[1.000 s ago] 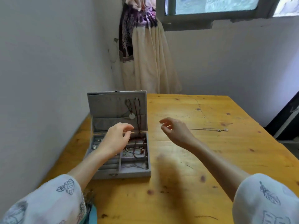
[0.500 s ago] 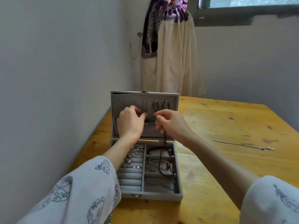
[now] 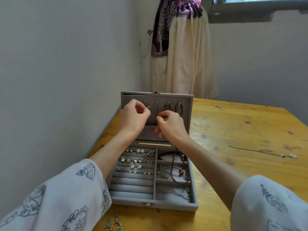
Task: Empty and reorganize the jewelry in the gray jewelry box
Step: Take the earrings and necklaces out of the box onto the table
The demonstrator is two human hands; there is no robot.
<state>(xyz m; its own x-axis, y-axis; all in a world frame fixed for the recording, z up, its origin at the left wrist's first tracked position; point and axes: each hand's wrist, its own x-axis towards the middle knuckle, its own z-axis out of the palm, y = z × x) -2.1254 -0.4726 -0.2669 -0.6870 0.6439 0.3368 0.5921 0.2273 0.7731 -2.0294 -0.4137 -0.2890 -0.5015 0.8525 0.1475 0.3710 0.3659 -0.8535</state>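
Note:
The gray jewelry box [image 3: 194, 206] stands open at the table's left edge, its lid [image 3: 187, 117] upright. My left hand [image 3: 134, 116] is in front of the lid, pinching the thin silver end of a necklace [image 3: 150, 107]. My right hand [image 3: 172, 125] is beside it with thumb and forefinger pinched; what they hold is hidden. A dark cord necklace [image 3: 173, 106] hangs on the lid's hooks. Several earrings [image 3: 135, 161] sit in the left rolls. Bracelets and a dark beaded strand [image 3: 179, 170] fill the right compartments.
A thin silver necklace with a pendant [image 3: 283, 155] lies on the wooden table [image 3: 241, 127] to the right. A pair of blue earrings [image 3: 113, 225] lies in front of the box. A wall runs along the left; a curtain [image 3: 181, 52] hangs behind.
Both hands went from above the tray up to the lid. Since half a second ago they have parted, the left moving up and left with a silver end showing.

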